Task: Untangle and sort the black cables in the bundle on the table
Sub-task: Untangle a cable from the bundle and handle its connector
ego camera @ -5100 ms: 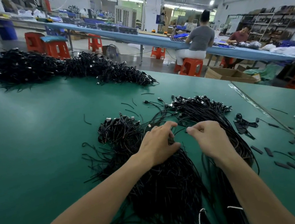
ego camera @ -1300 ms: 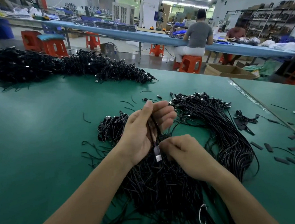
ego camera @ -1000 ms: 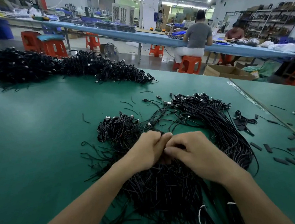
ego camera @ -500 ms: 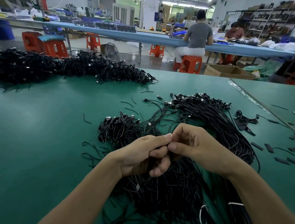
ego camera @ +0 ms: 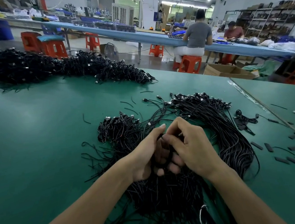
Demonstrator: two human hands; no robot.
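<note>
Black cables (ego camera: pixel 169 195) sprawl mid-table (ego camera: pixel 39 138); left hand (ego camera: pixel 146 158) and right hand (ego camera: pixel 190 147) meet above them, fingers curled tight, apparently pinching a few strands between them.

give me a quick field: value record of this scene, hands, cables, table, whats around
surface: green table
left hand: curled around black cables, palm turned inward
right hand: over the left hand's fingers, pinching at the same cables
tangled bundle: under both hands
combed bundle: right of the hands, connectors at the far end
far pile: along the table's far left edge
loose black pieces: scattered at right
background: two seated people at a blue bench
</note>
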